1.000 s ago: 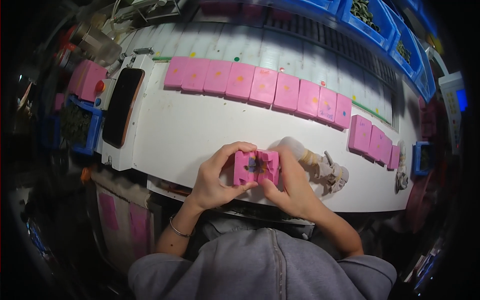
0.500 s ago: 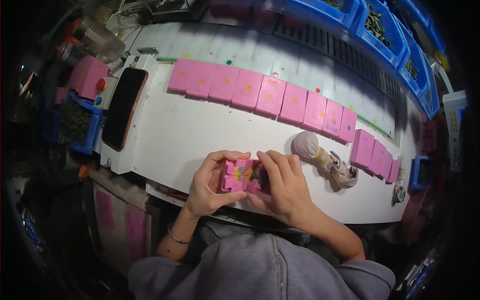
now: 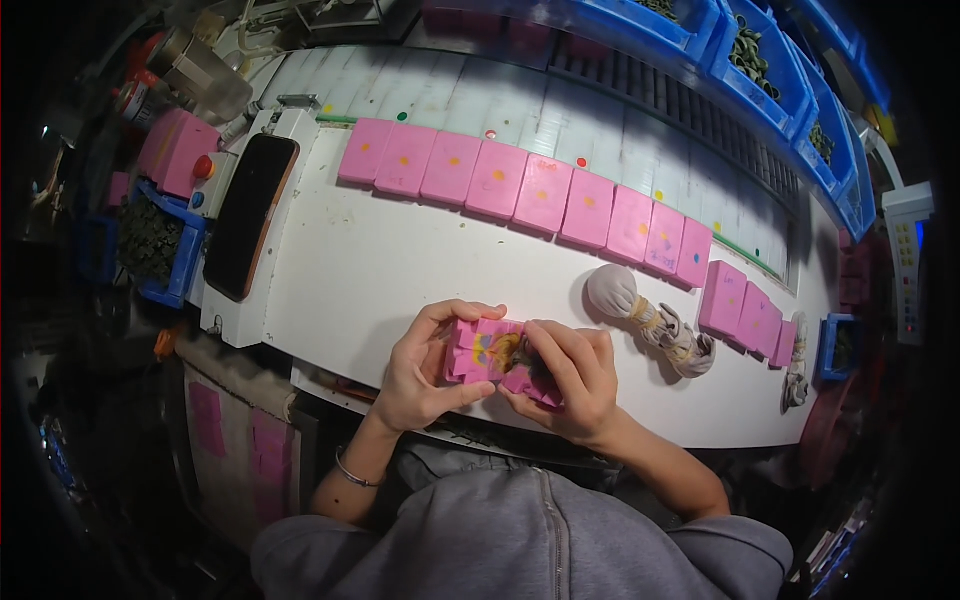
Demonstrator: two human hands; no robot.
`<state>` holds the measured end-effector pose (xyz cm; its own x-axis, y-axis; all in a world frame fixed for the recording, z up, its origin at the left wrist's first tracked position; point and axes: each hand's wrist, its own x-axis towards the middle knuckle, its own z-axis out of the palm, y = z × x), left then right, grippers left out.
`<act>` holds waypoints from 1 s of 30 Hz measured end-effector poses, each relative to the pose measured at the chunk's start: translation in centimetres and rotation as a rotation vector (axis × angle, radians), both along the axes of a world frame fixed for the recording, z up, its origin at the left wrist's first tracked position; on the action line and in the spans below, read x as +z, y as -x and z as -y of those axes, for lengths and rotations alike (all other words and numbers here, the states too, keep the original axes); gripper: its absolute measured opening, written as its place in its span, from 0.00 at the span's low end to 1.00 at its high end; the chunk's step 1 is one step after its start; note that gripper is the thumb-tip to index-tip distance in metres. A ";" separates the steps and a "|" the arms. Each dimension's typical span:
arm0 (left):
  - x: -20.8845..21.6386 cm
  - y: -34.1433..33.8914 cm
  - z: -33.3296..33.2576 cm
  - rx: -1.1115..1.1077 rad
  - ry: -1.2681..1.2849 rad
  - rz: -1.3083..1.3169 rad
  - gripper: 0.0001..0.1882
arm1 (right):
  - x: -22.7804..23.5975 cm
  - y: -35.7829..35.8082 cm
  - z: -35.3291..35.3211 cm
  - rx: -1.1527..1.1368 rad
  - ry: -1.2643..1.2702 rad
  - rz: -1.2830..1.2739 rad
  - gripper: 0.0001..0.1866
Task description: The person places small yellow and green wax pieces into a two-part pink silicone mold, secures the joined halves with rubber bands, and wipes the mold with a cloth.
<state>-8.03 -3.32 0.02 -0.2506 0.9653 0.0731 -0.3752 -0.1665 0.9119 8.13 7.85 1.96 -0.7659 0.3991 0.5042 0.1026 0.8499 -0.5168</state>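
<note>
Near the front edge of the white table, both hands hold a small pink rubber mould [image 3: 478, 352] with a notched rim and yellow and blue marks on its face. My left hand [image 3: 418, 372] grips its left side, thumb below and fingers above. Curled over the right part is my right hand [image 3: 575, 380], its fingers covering much of it. Between the hands the mould is parted, showing a yellowish and dark inside. Just right of my right hand lies a whitish cloth bundle [image 3: 612, 291] tied with tan bands.
A row of pink blocks [image 3: 543, 195] stands beyond my hands, with a few more pink blocks [image 3: 724, 298] at the right. Behind them runs a pale slatted conveyor [image 3: 440, 85]. Blue bins [image 3: 795, 85] hold small green pieces. At left are a phone [image 3: 250, 215] and a red button [image 3: 204, 168].
My right hand has tilted and shifted slightly right, spreading the mould's right part outward and showing more of its inside. The coloured dots on the conveyor have moved left.
</note>
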 end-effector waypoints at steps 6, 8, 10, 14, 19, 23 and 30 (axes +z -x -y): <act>0.2 0.0 -0.1 0.026 0.042 -0.014 0.33 | -0.1 0.0 -0.3 -0.001 0.019 -0.048 0.32; 0.1 0.1 0.0 0.031 0.043 -0.016 0.33 | -0.2 0.0 -0.1 -0.003 0.035 -0.065 0.30; -0.1 0.3 0.0 -0.005 -0.004 0.001 0.34 | -0.6 -0.3 0.4 0.110 -0.031 -0.130 0.29; 0.4 0.2 -0.3 -0.020 0.035 -0.033 0.35 | 0.1 -0.1 0.2 0.090 -0.033 -0.104 0.31; 1.8 -0.8 -1.1 0.130 0.085 -0.589 0.33 | 3.4 1.6 -0.7 0.163 0.873 -0.343 0.30; 5.2 -0.3 -3.4 0.369 0.021 -1.102 0.39 | 6.2 0.9 -2.5 0.027 0.549 -0.191 0.26; 7.6 -2.5 -2.7 0.085 0.180 -0.508 0.19 | 5.7 -2.4 -2.1 -0.047 0.715 -0.045 0.15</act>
